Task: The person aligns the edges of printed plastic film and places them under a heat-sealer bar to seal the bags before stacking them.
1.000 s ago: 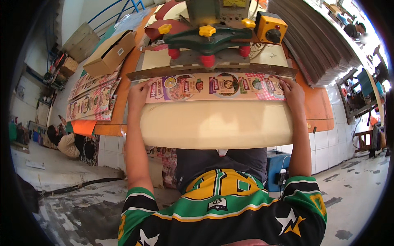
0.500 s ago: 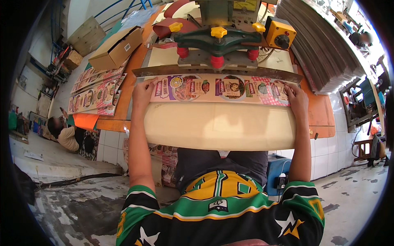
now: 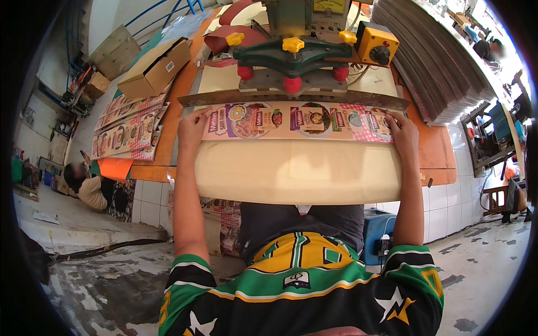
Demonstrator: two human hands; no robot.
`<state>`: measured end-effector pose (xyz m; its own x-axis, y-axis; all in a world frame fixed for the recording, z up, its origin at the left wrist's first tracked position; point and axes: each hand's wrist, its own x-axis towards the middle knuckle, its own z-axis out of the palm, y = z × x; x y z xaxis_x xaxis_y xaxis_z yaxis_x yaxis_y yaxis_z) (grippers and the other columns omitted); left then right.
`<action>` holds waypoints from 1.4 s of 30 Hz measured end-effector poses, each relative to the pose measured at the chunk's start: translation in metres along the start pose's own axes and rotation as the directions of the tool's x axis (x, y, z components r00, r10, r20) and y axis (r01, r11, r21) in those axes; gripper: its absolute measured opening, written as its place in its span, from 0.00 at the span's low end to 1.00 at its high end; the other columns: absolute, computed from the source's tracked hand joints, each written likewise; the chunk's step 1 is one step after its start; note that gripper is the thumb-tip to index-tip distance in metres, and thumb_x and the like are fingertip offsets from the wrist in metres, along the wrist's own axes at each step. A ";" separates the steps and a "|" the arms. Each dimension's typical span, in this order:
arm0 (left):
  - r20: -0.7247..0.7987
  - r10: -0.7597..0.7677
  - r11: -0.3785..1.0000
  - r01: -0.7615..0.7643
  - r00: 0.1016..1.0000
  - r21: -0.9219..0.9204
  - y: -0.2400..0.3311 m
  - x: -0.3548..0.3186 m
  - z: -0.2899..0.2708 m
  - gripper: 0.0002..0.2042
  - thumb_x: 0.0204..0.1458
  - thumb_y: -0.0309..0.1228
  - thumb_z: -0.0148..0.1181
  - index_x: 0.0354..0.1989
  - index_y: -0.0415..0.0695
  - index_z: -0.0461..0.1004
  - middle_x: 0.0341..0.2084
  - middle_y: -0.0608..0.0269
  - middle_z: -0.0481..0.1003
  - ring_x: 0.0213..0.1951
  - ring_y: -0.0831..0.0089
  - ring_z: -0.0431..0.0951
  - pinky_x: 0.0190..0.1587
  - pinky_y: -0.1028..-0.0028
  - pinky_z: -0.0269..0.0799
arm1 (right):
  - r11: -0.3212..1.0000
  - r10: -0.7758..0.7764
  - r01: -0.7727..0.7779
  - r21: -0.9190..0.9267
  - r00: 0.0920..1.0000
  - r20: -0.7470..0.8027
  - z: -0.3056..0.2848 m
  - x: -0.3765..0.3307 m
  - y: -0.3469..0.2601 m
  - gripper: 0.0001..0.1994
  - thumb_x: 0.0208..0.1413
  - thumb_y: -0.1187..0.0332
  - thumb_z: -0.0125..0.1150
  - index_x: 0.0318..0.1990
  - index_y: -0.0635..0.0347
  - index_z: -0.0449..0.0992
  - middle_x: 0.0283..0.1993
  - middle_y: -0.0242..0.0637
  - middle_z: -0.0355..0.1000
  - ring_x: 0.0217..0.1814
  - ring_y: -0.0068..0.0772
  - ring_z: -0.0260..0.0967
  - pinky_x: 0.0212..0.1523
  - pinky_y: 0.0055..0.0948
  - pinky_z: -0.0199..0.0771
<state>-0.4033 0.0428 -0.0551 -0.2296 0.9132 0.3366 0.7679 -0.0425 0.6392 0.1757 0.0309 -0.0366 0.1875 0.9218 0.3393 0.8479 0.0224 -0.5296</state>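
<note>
A long printed plastic sheet [image 3: 291, 120] with food pictures lies crosswise in front of me, over a cream-coloured padded board [image 3: 297, 171]. My left hand [image 3: 192, 127] pinches its left end between thumb and fingers. At the other end my right hand [image 3: 402, 133] grips the right edge. The sheet's far edge lies along the long metal bar [image 3: 291, 99] of a press machine [image 3: 294, 56], which has yellow star knobs and red cushions. Whether that edge reaches under the bar I cannot tell.
Stacks of printed sheets [image 3: 126, 134] and an open cardboard box [image 3: 154, 68] occupy the orange table's left side [image 3: 174, 120]. A yellow switch box [image 3: 377, 45] is fixed at the machine's right. Beyond it rises a tall stack of flat boards [image 3: 431, 67]. A person [image 3: 89, 185] sits at the far left.
Both hands keep hold of the sheet's ends. The whole view has shifted slightly; the sheet stays along the bar with little visible movement.
</note>
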 end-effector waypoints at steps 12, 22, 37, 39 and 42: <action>-0.020 0.003 1.000 -0.003 1.000 -0.025 -0.010 0.003 0.002 0.12 0.59 0.39 0.62 0.48 0.51 0.85 0.24 0.52 0.81 0.25 0.70 0.81 0.31 0.71 0.71 | 1.000 0.001 -0.001 0.019 1.000 0.004 0.001 -0.001 0.000 0.17 0.62 0.52 0.61 0.47 0.53 0.85 0.35 0.47 0.81 0.40 0.49 0.80 0.42 0.42 0.74; 0.002 -0.021 1.000 0.021 1.000 -0.015 -0.003 0.003 0.000 0.14 0.60 0.39 0.63 0.48 0.44 0.84 0.28 0.53 0.83 0.29 0.76 0.80 0.34 0.74 0.73 | 1.000 0.012 -0.012 0.014 1.000 0.010 0.001 0.001 -0.001 0.17 0.62 0.52 0.61 0.48 0.52 0.85 0.34 0.45 0.81 0.39 0.47 0.80 0.41 0.40 0.74; 0.056 0.079 0.990 -0.071 0.995 -0.124 -0.018 0.007 0.001 0.14 0.62 0.37 0.61 0.50 0.42 0.83 0.31 0.52 0.84 0.30 0.78 0.77 0.36 0.74 0.72 | 1.000 0.024 -0.025 0.017 0.999 0.030 0.003 0.002 0.004 0.16 0.62 0.54 0.60 0.47 0.53 0.85 0.40 0.47 0.81 0.44 0.51 0.79 0.46 0.44 0.75; 0.073 0.037 0.993 -0.028 0.997 -0.118 -0.010 0.008 0.002 0.15 0.63 0.38 0.61 0.51 0.42 0.83 0.31 0.53 0.84 0.30 0.77 0.77 0.37 0.75 0.72 | 1.000 -0.003 0.003 0.027 1.000 0.008 0.004 0.000 0.011 0.16 0.62 0.54 0.60 0.46 0.53 0.85 0.40 0.46 0.81 0.44 0.51 0.78 0.46 0.45 0.75; 0.054 0.044 0.993 -0.037 0.998 -0.110 -0.020 0.010 0.002 0.15 0.63 0.38 0.61 0.50 0.41 0.83 0.31 0.54 0.84 0.31 0.79 0.77 0.37 0.75 0.72 | 0.998 -0.001 0.001 0.056 1.000 0.013 0.006 0.002 0.009 0.15 0.62 0.55 0.59 0.46 0.53 0.85 0.40 0.46 0.81 0.44 0.51 0.78 0.46 0.45 0.74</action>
<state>-0.4197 0.0533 -0.0660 -0.1630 0.9312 0.3261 0.7052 -0.1212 0.6985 0.1810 0.0349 -0.0455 0.1799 0.9268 0.3297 0.8192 0.0444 -0.5718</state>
